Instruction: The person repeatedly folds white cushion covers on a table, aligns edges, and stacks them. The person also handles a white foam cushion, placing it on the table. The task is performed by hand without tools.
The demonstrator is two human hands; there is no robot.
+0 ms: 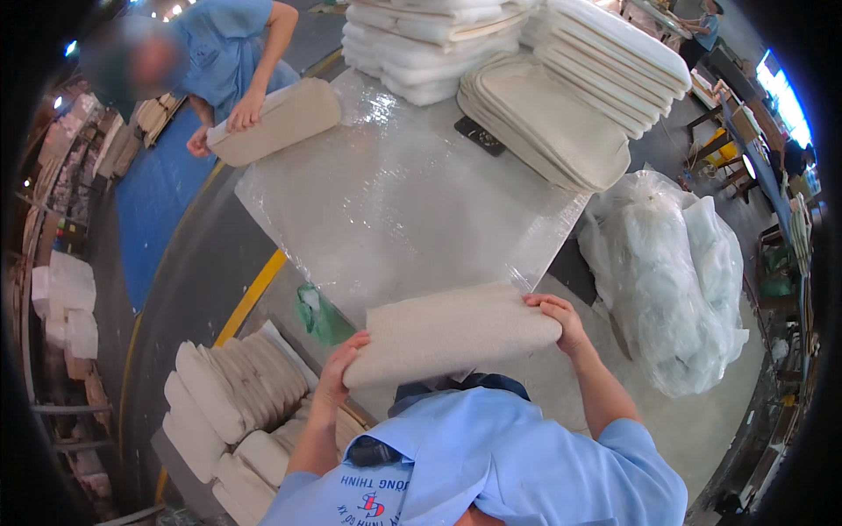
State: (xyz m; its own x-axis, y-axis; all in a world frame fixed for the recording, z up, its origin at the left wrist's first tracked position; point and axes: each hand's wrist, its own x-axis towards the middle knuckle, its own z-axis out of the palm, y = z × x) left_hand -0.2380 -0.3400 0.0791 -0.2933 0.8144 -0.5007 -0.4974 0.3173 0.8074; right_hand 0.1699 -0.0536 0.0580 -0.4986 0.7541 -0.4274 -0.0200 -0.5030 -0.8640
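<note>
Beige fabric, folded into a thick flat cushion cover [452,331], lies along the near edge of the counter [693,430], on the near border of a large clear plastic sheet [395,193] spread over the counter top. The left hand [338,368] takes the left end of the fold; the right hand [557,320] takes the right end.

Procedure, as judged from this position: keep both ends level and equally tensioned so that the fold stays square and does not sag in the middle. Keep the fold parallel to the near edge of the plastic sheet. Press with the flats of the fingers, not the tips, to avoid creasing the cloth.

Grip state: the left hand is curled around the left end, fingers closed on the fabric. The right hand has fingers bent over the top edge of the right end, pressed on the cloth; the thumb is hidden beneath it.

Surroundings: a heap of crumpled clear plastic bags [667,280] stands to the right. Stacks of flat beige pads [561,114] and white cushions [421,44] occupy the far side of the counter. More white cushions [228,386] lie stacked low at the near left. At the far left, a co-worker in a blue shirt [219,44] holds a similar beige folded piece [281,118] with both hands.
</note>
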